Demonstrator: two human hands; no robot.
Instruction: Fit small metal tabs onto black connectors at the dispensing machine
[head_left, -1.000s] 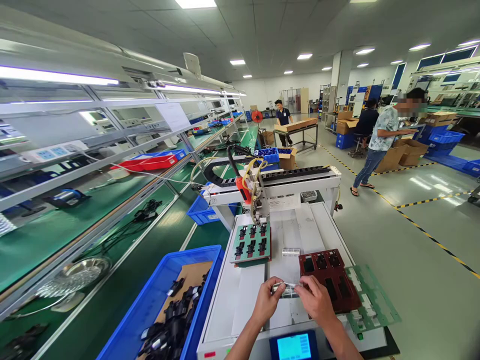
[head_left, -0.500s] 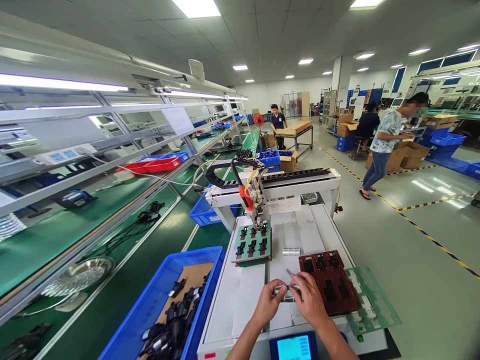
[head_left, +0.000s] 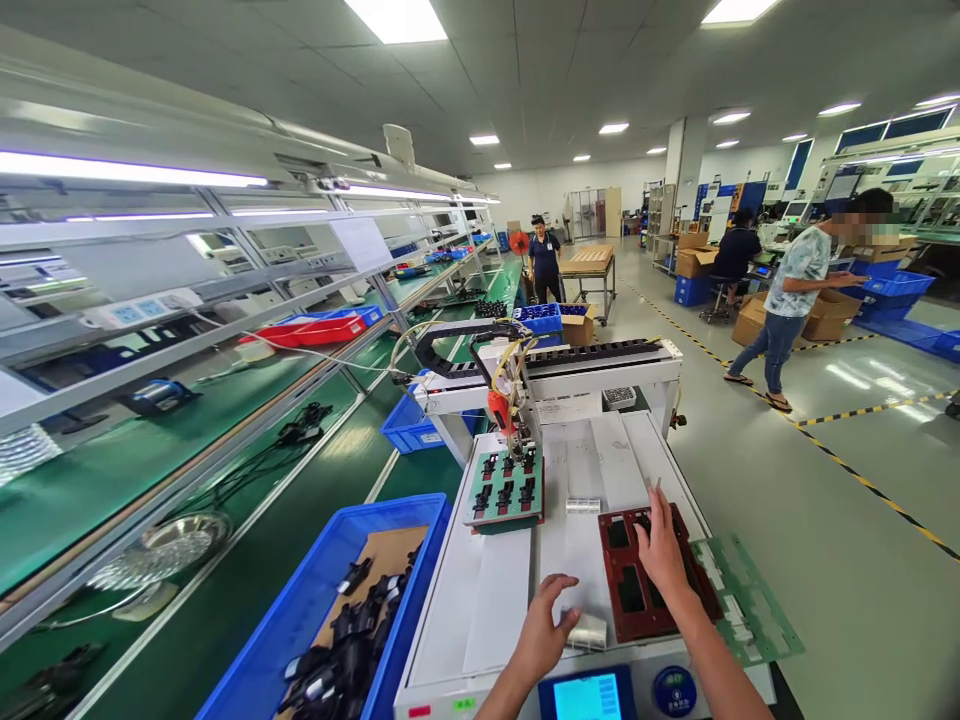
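Observation:
My left hand [head_left: 545, 628] rests on the white machine bed [head_left: 487, 590], fingers curled beside a small clear roll [head_left: 587, 631] near the front edge. My right hand [head_left: 660, 545] reaches forward over the dark red fixture tray [head_left: 630, 590] and pinches a small thin metal piece [head_left: 654, 486] at its fingertips, above the tray's far slots. A green fixture tray [head_left: 504, 488] with black parts sits to the left under the machine's dispensing head [head_left: 504, 405]. Another clear roll [head_left: 583, 505] lies between the two trays.
A blue bin [head_left: 300, 620] of black parts stands at the left. A green cover plate [head_left: 746, 600] lies right of the red tray. A small screen [head_left: 587, 696] sits at the front edge. Other people work in the aisle and at the far tables.
My hands were together in front, working a small item. Now they have parted: the right hand has moved forward over the red tray, and the left has dropped to the bed by the roll.

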